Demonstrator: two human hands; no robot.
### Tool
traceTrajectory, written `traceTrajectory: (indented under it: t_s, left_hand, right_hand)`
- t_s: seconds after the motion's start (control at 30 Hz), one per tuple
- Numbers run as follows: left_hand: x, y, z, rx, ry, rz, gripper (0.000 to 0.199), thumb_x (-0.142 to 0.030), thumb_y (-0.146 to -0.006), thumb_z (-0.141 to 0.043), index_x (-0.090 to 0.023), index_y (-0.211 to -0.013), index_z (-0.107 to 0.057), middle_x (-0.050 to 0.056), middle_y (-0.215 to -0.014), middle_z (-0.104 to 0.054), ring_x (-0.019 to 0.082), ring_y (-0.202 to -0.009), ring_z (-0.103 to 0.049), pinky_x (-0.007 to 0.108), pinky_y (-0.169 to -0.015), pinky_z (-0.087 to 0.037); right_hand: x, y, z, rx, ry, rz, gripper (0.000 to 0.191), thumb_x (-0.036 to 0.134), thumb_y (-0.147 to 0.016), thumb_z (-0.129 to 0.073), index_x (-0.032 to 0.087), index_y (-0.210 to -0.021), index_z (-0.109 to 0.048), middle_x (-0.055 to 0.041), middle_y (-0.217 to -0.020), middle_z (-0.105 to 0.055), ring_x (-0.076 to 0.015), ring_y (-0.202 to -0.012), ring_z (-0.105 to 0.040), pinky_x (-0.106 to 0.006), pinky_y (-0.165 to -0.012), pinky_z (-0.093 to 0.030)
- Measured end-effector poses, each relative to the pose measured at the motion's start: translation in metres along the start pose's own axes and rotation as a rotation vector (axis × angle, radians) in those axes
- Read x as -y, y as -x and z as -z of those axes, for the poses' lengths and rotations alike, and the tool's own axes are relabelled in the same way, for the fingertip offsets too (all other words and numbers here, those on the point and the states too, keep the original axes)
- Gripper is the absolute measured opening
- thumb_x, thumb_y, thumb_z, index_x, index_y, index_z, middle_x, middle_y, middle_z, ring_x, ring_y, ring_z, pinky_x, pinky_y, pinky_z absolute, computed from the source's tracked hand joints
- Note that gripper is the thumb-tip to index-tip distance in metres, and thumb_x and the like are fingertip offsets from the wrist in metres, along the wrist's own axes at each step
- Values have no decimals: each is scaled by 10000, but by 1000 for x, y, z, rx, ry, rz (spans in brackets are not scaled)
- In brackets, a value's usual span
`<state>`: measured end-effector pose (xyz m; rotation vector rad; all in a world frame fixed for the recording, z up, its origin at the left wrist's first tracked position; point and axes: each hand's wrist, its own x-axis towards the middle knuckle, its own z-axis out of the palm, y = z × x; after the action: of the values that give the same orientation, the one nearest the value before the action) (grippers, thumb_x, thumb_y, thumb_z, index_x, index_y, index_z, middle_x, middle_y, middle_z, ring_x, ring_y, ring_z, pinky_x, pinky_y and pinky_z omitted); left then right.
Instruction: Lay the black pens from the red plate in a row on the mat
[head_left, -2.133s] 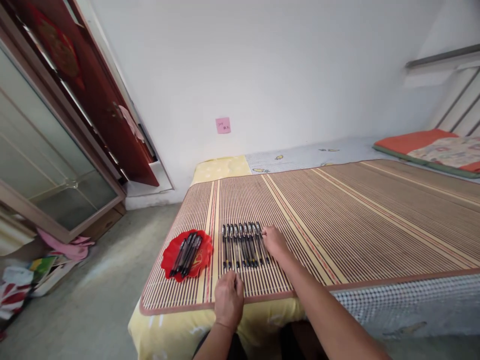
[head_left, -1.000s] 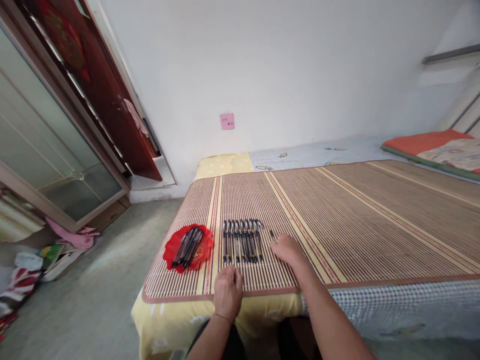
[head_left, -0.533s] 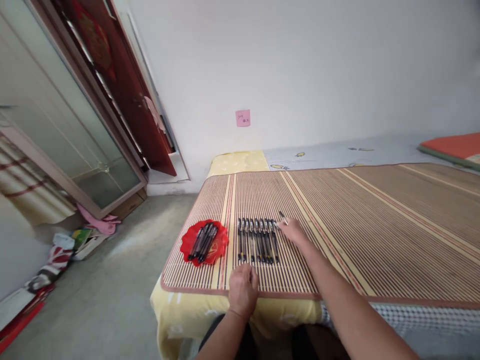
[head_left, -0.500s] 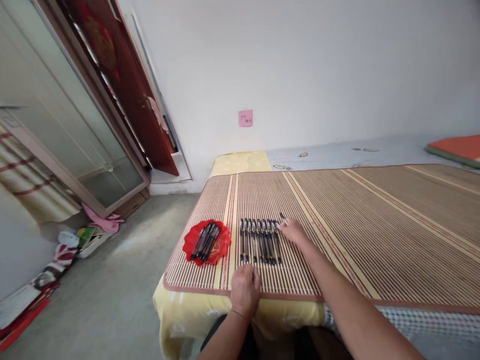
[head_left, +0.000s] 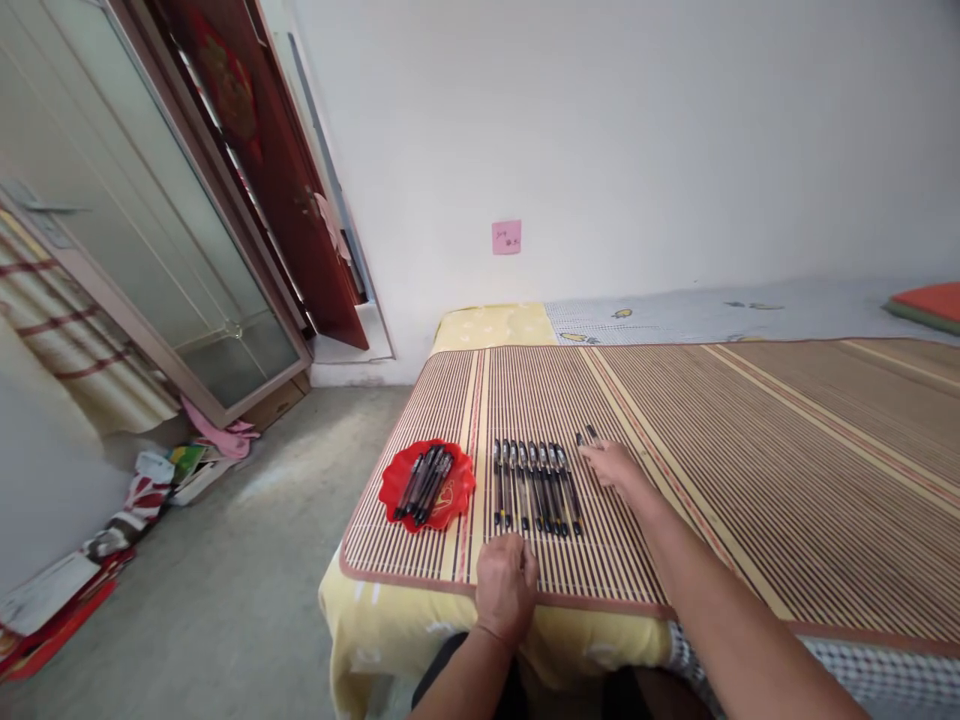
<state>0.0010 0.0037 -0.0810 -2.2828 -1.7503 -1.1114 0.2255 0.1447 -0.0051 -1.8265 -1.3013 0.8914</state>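
Note:
Several black-capped clear pens (head_left: 534, 485) lie side by side in a row on the striped bamboo mat (head_left: 645, 400). To their left, a red scalloped plate (head_left: 463, 487) holds a loose pile of more pens (head_left: 424, 483). My right hand (head_left: 609, 465) is just right of the row's upper end, its fingers closed on pens whose dark ends stick out past the fingertips; their lower parts are hidden. Below the row, near the mat's front edge, my left hand (head_left: 506, 580) rests as a loose fist, and whatever it may hold is hidden.
The mat covers a bed with a yellow sheet (head_left: 405, 620) hanging at the front. An orange and green cushion (head_left: 930, 305) lies at the far right. A pink note (head_left: 506, 237) is on the wall. Books and cloths lie on the floor at left.
My right hand has moved slightly right, away from the row, and two pen ends now show at its fingers. The row looks shorter at its right end. The view has shifted a little.

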Motion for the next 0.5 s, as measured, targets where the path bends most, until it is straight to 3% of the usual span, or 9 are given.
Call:
traceTrajectory:
  t_s: [0.1, 0.27, 0.37, 0.5]
  left_hand:
    - [0, 0, -1, 2, 8, 1, 266, -66, -877, -528, -244, -692, -457, 19, -672, -597, 201, -660, -571, 323, -624, -362]
    - [1, 1, -2, 8, 9, -7, 256, -77, -891, -499, -238, -693, -491, 20, -653, -599, 197, -638, -584, 325, -606, -377]
    - [3, 0, -4, 13, 16, -29, 214, -74, -865, -514, -229, -723, -559, 36, -656, -632, 208, -626, -612, 334, -586, -398]
    - [7, 0, -8, 20, 29, -102, 169, -87, -802, -567, -202, -844, -684, 99, -755, -728, 267, -699, -682, 377, -637, -468]
  right_hand:
    - [26, 22, -24, 188, -312, -28, 164, 354, -869, -618, 204, -852, -553, 80, -522, -430, -77, -392, -349, -186, -376, -271]
    - [81, 59, -101, 470, -600, -85, 150, 258, -877, -605, 189, -781, -513, 35, -595, -542, -45, -388, -377, -146, -343, -266]
    - [102, 72, -140, 504, -689, -137, 145, 191, -881, -589, 194, -779, -485, 44, -572, -536, -45, -375, -396, -137, -339, -275]
    - [114, 78, -170, 532, -780, -174, 134, 177, -900, -593, 182, -794, -511, 45, -564, -542, -77, -411, -491, -181, -414, -414]
